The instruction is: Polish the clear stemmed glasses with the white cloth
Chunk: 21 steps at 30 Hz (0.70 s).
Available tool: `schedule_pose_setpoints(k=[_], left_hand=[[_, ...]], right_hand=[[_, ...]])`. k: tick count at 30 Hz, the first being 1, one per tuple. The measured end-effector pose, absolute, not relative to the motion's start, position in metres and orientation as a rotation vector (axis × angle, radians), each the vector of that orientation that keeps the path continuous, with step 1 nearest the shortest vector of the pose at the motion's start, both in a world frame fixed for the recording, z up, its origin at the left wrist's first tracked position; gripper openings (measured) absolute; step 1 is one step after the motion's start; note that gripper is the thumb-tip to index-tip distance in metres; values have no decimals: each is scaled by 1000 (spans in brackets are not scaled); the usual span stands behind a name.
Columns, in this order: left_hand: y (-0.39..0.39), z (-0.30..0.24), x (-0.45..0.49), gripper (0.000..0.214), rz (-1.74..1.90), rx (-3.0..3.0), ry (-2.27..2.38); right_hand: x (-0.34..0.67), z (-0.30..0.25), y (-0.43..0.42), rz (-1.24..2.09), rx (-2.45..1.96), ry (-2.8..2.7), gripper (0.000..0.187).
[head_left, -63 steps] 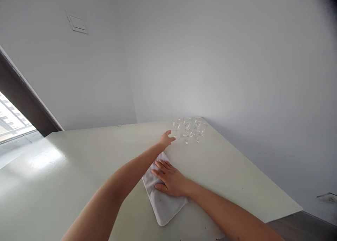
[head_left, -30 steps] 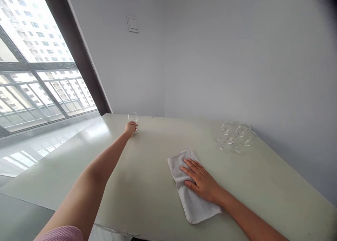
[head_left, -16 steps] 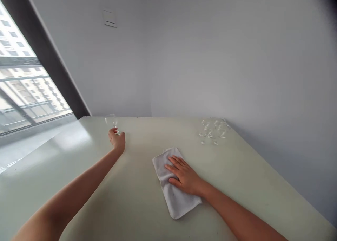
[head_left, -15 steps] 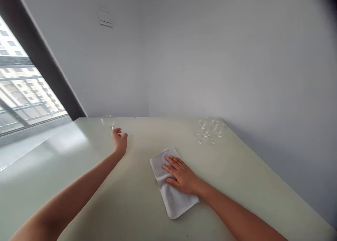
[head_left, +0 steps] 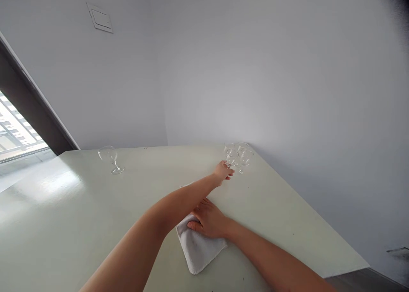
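Observation:
My left hand [head_left: 224,171] reaches across to a cluster of several clear stemmed glasses [head_left: 242,150] at the table's far right corner. Its fingers are pinched at the stem of the nearest glass [head_left: 232,156]. My right hand [head_left: 207,220] lies flat, fingers stretched, on a folded white cloth [head_left: 198,247] near the table's middle; my left forearm crosses over its fingertips. One more stemmed glass [head_left: 110,158] stands alone and upright at the far left of the pale table [head_left: 79,215].
Grey walls meet in a corner just behind the glasses. A window with a dark frame [head_left: 28,109] is at the left. A switch plate [head_left: 100,18] sits high on the wall. The table's right edge [head_left: 348,258] drops to a dark floor.
My left hand let go of the single glass at the far left and swung right to the cluster of glasses. The right hand stayed on the cloth. The view turned right.

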<state>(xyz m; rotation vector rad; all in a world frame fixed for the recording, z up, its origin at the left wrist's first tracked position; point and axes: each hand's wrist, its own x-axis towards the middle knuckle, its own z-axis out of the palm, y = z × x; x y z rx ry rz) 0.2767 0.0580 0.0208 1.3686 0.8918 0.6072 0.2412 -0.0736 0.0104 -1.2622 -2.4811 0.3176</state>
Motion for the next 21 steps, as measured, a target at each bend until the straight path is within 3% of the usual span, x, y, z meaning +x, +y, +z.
schedule_pose_setpoints(k=[6,21], left_hand=[[73,17,254,26,781,1421,935],[100,21,-103,30,1385,1317,1533]], right_hand=[[243,7,-71,360,-1274,-2506,46],[242,-7,-68,488,-1381,-2571,53]])
